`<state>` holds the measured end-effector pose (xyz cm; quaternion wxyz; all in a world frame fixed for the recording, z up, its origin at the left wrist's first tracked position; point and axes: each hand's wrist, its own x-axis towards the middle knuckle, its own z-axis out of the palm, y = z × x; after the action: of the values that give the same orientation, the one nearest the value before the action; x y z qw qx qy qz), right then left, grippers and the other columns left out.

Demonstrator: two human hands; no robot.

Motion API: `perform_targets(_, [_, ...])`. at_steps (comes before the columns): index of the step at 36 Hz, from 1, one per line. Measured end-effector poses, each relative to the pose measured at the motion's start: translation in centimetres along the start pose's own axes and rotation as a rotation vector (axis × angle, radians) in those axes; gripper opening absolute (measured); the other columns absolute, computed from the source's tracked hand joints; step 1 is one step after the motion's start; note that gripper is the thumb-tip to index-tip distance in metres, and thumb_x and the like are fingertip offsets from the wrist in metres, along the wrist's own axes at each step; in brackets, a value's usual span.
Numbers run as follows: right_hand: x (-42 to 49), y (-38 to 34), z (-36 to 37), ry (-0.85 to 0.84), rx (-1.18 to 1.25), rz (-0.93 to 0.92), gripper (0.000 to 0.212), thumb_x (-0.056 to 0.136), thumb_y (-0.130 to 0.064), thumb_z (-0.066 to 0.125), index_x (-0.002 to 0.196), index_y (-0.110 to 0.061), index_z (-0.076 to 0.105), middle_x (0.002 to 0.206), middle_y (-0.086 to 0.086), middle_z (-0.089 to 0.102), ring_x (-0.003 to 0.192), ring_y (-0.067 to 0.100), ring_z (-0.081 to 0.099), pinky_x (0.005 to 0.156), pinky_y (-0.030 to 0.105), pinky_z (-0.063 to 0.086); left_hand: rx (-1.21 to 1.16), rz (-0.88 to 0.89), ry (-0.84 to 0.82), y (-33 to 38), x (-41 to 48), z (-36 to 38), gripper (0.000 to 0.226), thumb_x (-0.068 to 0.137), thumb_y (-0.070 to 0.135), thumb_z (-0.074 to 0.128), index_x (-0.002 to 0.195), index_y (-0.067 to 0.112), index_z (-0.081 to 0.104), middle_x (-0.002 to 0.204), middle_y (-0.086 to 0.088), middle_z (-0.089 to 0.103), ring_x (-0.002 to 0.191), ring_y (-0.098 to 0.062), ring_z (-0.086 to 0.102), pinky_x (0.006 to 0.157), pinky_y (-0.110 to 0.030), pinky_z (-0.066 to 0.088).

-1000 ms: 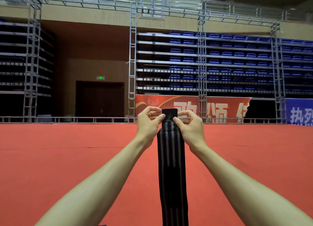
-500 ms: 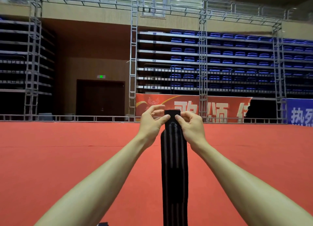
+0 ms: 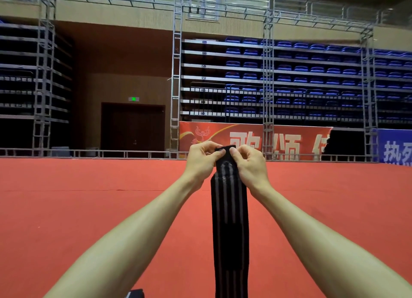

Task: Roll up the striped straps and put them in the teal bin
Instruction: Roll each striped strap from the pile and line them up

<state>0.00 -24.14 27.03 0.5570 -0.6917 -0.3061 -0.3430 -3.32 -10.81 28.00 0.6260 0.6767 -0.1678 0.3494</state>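
Fingers (image 3: 219,151) closer, pinching strap (image 3: 229,219) edge (carpet (image 3: 89,197) open)

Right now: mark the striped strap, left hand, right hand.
striped strap (image 3: 229,219), head view, middle of the hanging length
left hand (image 3: 201,161), head view, back of the hand
right hand (image 3: 250,165), head view, back of the hand

One striped strap (image 3: 229,219), two hands, namely a left hand (image 3: 200,161) and a right hand (image 3: 252,164), one red banner (image 3: 252,132), one blue banner (image 3: 394,146), one dark door (image 3: 133,128), one green sign (image 3: 133,99) and four metal towers (image 3: 268,85) are in view.
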Motion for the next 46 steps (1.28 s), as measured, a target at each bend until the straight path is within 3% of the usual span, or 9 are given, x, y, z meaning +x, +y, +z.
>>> perform_targets(12, [-0.5,-0.2,-0.1,0.004,0.071,-0.017,0.041,0.098,-0.019,0.06,0.059,-0.021,0.047,0.052,-0.014,0.046,0.051,0.001,0.043,0.055,0.024,0.035,-0.024,-0.024,-0.013,0.6,-0.2,-0.1,0.017,0.094,0.006,0.064,0.079,0.007,0.071,0.078,-0.009,0.068,0.072,-0.017,0.063,0.065,-0.026,0.055])
perform_targets(15, [-1.0,-0.7,-0.1,-0.022,0.216,-0.015,0.015,0.095,-0.014,0.065,0.086,-0.024,0.06,0.074,-0.009,0.066,0.065,0.005,0.063,0.062,0.03,0.053,-0.014,0.003,0.049,0.6,0.0,0.0,0.022,0.094,0.008,0.065,0.073,0.011,0.071,0.072,-0.006,0.068,0.069,-0.016,0.062,0.068,-0.031,0.054])
perform_targets(18, [-1.6,-0.8,-0.2,-0.095,0.349,-0.033,0.038,0.091,-0.004,0.068,0.116,-0.026,0.051,0.091,0.01,0.07,0.072,0.026,0.072,0.062,0.037,0.06,0.017,0.016,0.095,0.3,0.1,0.0,0.026,0.093,0.01,0.067,0.068,0.016,0.071,0.072,-0.007,0.068,0.069,-0.018,0.061,0.07,-0.037,0.053])
perform_targets(23, [-1.6,0.0,0.1,-0.085,0.233,-0.069,0.022,0.088,-0.001,0.071,0.088,-0.023,0.07,0.084,-0.006,0.072,0.074,0.021,0.071,0.071,0.036,0.057,0.047,0.0,0.072,-0.1,-0.3,-0.3,0.021,0.095,0.013,0.065,0.074,0.012,0.068,0.075,-0.008,0.065,0.072,-0.018,0.058,0.07,-0.036,0.05])
perform_targets(27, [-1.7,-0.1,0.0,-0.065,0.249,-0.03,0.017,0.089,0.002,0.068,0.089,-0.014,0.073,0.082,-0.002,0.074,0.071,0.017,0.073,0.067,0.028,0.059,0.013,0.011,-0.038,0.0,-1.3,-0.7,0.006,0.097,0.01,0.061,0.099,0.012,0.066,0.089,-0.007,0.066,0.082,-0.016,0.065,0.071,-0.027,0.055])
perform_targets(31, [-1.2,0.0,-0.2,-0.023,0.276,0.029,0.02,0.089,0.004,0.067,0.088,-0.015,0.073,0.086,0.007,0.075,0.074,0.027,0.074,0.07,0.041,0.062,0.125,0.119,-0.219,-1.1,-3.0,-1.2,0.046,0.096,0.004,0.059,0.131,0.026,0.04,0.112,-0.011,0.059,0.086,-0.008,0.066,0.082,-0.037,0.06])
perform_targets(36, [-1.2,0.2,-0.3,0.014,0.247,0.052,0.018,0.09,0.0,0.067,0.09,-0.017,0.074,0.086,0.001,0.075,0.075,0.023,0.074,0.074,0.046,0.062,0.133,0.174,-0.269,-2.4,-4.6,-1.2,0.058,0.093,-0.002,0.061,0.128,0.037,0.037,0.121,-0.018,0.056,0.091,-0.014,0.066,0.084,-0.032,0.057])
perform_targets(40, [-1.7,-0.1,-0.1,-0.035,0.287,0.034,0.017,0.093,-0.004,0.064,0.096,-0.02,0.07,0.084,-0.014,0.072,0.074,0.009,0.07,0.069,0.031,0.058,0.209,0.198,-0.158,-2.5,-4.1,-1.0,0.037,0.088,-0.006,0.066,0.11,0.022,0.054,0.106,-0.012,0.06,0.09,-0.02,0.062,0.083,-0.052,0.056])
perform_targets(46, [-2.3,0.7,-0.8,-0.258,0.261,-0.027,0.035,0.088,-0.007,0.073,0.114,-0.029,0.068,0.119,-0.011,0.068,0.103,0.012,0.068,0.088,0.028,0.056,0.12,0.172,-0.041,-1.8,-3.5,-1.3,0.035,0.089,-0.004,0.066,0.105,0.024,0.053,0.1,-0.005,0.056,0.097,-0.032,0.063,0.083,-0.048,0.059])
